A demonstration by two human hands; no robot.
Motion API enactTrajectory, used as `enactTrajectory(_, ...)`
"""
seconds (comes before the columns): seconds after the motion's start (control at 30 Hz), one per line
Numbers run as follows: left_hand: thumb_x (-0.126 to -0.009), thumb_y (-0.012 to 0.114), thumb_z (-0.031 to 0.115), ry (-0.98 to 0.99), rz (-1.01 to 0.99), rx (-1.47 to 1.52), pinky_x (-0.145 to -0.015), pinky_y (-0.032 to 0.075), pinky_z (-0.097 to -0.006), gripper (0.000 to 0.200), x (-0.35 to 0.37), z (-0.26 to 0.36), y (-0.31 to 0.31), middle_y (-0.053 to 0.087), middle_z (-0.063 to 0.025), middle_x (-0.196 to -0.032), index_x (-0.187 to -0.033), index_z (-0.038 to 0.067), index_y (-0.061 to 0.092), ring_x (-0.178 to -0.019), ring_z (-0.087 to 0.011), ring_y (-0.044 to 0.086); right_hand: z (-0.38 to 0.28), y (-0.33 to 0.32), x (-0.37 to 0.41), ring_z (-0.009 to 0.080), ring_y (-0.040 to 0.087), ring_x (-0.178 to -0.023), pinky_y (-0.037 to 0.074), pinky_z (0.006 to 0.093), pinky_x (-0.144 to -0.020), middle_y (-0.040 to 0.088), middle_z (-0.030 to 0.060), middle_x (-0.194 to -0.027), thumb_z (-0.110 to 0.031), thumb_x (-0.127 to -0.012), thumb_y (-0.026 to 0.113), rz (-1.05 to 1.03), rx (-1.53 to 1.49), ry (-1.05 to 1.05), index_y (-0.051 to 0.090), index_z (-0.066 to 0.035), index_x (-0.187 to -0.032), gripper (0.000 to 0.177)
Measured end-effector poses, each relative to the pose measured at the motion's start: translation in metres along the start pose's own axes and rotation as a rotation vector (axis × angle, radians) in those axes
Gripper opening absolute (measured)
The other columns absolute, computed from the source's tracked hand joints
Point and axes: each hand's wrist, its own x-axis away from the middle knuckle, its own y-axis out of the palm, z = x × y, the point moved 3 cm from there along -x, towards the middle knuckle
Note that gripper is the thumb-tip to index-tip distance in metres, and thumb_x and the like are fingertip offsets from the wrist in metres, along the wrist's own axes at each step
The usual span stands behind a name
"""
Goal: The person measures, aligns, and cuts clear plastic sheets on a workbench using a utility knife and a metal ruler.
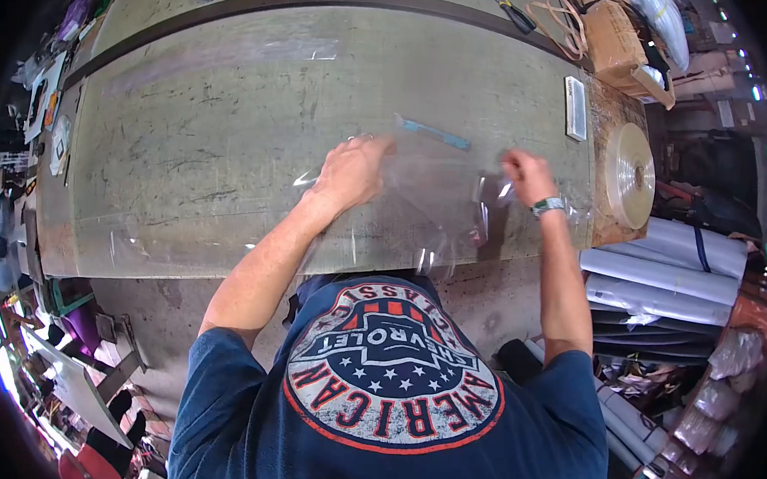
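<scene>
A clear plastic sheet (424, 211) stretches between my hands over the front part of the worktable and hangs past its near edge. My left hand (352, 170) is closed on the sheet's upper left part, its fingertips near the table surface. My right hand (527, 175), with a watch on its wrist, is closed at the sheet's upper right part and slightly blurred. Just beyond the sheet, between my hands, lies a slim blue tool (437, 136), which looks like a cutter knife. Glare and transparency hide the sheet's exact outline.
The scratched worktable (189, 134) has a long dark bar (283, 6) across its far part. Pliers (512, 12), a cardboard box (615, 39), a clear rectangular block (575, 108) and a large tape roll (630, 175) stand right. Wrapped rolls (664, 271) are stacked beside the table.
</scene>
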Motion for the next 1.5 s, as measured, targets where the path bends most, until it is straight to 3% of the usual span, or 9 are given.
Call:
enactTrajectory(0.37, -0.085, 0.068, 0.008, 0.083, 0.062, 0.052, -0.096, 0.051, -0.0469, 0.032, 0.011, -0.016, 0.033, 0.069, -0.0150, -0.115, -0.117, 0.005, 0.064, -0.110, -0.0359, 0.065, -0.031, 0.045, -0.054, 0.0433, 0.065, -0.082, 0.052, 0.0543, -0.074, 0.065, 0.0213, -0.082, -0.012, -0.076, 0.068, 0.337, 0.233, -0.253, 0.064, -0.005, -0.077, 0.008)
enactTrajectory(0.5, -0.077, 0.080, 0.011, 0.084, 0.025, 0.051, -0.094, 0.050, -0.0464, 0.043, 0.018, -0.002, 0.027, 0.064, -0.0157, -0.113, -0.117, 0.005, 0.065, -0.110, -0.0374, 0.061, -0.064, 0.091, -0.051, 0.0325, 0.056, -0.118, 0.043, 0.0489, -0.102, 0.061, 0.0104, -0.117, -0.027, -0.080, 0.079, 0.268, 0.131, -0.231, 0.069, -0.011, -0.110, 0.035)
enactTrajectory(0.63, -0.071, 0.087, 0.015, 0.121, 0.075, 0.007, -0.097, 0.049, -0.0452, 0.053, 0.030, -0.004, 0.023, 0.064, -0.0153, -0.112, -0.118, 0.004, 0.064, -0.112, -0.0375, 0.059, -0.064, 0.105, -0.059, 0.0315, 0.054, -0.116, 0.042, 0.0463, -0.102, 0.059, 0.0094, -0.111, -0.021, -0.077, 0.082, 0.292, 0.037, -0.152, 0.068, -0.009, -0.107, 0.035)
enactTrajectory(0.73, -0.070, 0.090, 0.020, 0.094, 0.045, -0.060, -0.101, 0.048, -0.0469, 0.059, 0.036, -0.008, 0.025, 0.064, -0.0153, -0.120, -0.122, 0.006, 0.065, -0.117, -0.0378, 0.059, -0.063, 0.103, -0.073, 0.0337, 0.057, -0.115, 0.046, 0.0487, -0.097, 0.063, 0.0125, -0.114, -0.019, -0.081, 0.074, 0.092, 0.165, -0.134, 0.071, -0.009, -0.102, 0.023)
enactTrajectory(0.83, -0.077, 0.085, 0.046, 0.107, -0.026, -0.122, -0.112, 0.042, -0.0494, 0.075, 0.044, -0.021, 0.036, 0.060, -0.0179, -0.140, -0.135, 0.005, 0.062, -0.135, -0.0385, 0.052, -0.033, 0.115, -0.093, 0.0401, 0.065, -0.078, 0.052, 0.0486, -0.067, 0.064, 0.0211, -0.076, -0.019, -0.081, 0.066, -0.020, -0.001, -0.164, 0.070, -0.008, -0.079, 0.012)
enactTrajectory(0.93, -0.080, 0.081, 0.052, 0.072, -0.025, -0.108, -0.115, 0.040, -0.0494, 0.075, 0.054, -0.016, 0.023, 0.058, -0.0193, -0.143, -0.134, 0.004, 0.062, -0.139, -0.0378, 0.049, -0.028, 0.084, -0.107, 0.0382, 0.058, -0.082, 0.049, 0.0479, -0.072, 0.061, 0.0208, -0.089, -0.025, -0.095, 0.062, -0.047, -0.031, -0.199, 0.061, -0.002, -0.091, 0.023)
enactTrajectory(1.07, -0.083, 0.081, 0.042, 0.046, 0.081, 0.094, -0.113, 0.041, -0.0456, 0.058, 0.071, -0.031, -0.008, 0.062, -0.0149, -0.138, -0.126, 0.006, 0.065, -0.132, -0.0347, 0.054, -0.002, 0.079, -0.123, 0.0161, 0.057, -0.077, 0.051, 0.0309, -0.072, 0.056, 0.0053, -0.088, -0.020, -0.105, 0.061, 0.147, -0.587, -0.129, 0.050, -0.004, -0.101, 0.020)
enactTrajectory(1.4, -0.087, 0.078, 0.017, -0.335, 0.767, -0.091, -0.064, 0.045, -0.0456, 0.030, 0.238, -0.163, -0.141, 0.057, -0.0158, -0.069, -0.067, 0.002, 0.061, -0.069, -0.0348, 0.057, -0.180, 0.105, -0.087, 0.0302, 0.063, -0.090, 0.050, 0.0397, -0.082, 0.064, 0.0152, -0.100, -0.016, -0.098, 0.067, 0.254, -0.295, -0.286, 0.056, -0.002, -0.126, 0.033)
enactTrajectory(1.5, -0.074, 0.086, 0.015, -0.514, 0.855, -0.427, -0.094, 0.049, -0.0433, 0.052, 0.328, -0.238, -0.231, 0.062, -0.0173, -0.115, -0.119, 0.004, 0.064, -0.111, -0.0337, 0.058, -0.241, 0.156, -0.109, 0.0420, 0.065, -0.108, 0.052, 0.0465, -0.091, 0.067, 0.0224, -0.116, -0.014, -0.094, 0.068, 0.181, -0.126, -0.238, 0.054, -0.005, -0.136, 0.044)
